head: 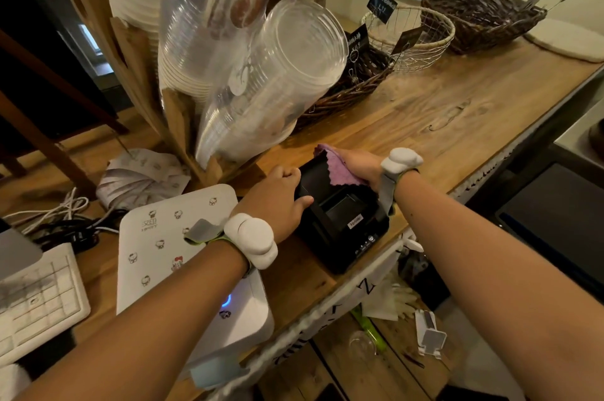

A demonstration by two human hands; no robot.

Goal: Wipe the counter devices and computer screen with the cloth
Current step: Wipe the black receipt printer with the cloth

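A black receipt printer [343, 220] sits on the wooden counter [457, 112] near its front edge. My left hand [277, 201] grips the printer's left side, thumb on its top. My right hand [359, 166] presses a purple cloth [340, 168] onto the printer's back right top. A white printer with cartoon stickers [173, 247] stands left of the black one, a blue light glowing on its front. A white keyboard [36, 299] lies at the far left. No computer screen face shows.
Bagged stacks of clear plastic lids [261, 73] and paper cups [137, 8] lean in a wooden rack just behind the printers. Wicker baskets [483, 18] and a wire basket [411, 34] stand at the back. Cables [65, 224] lie left; a cluttered shelf [376, 351] sits below.
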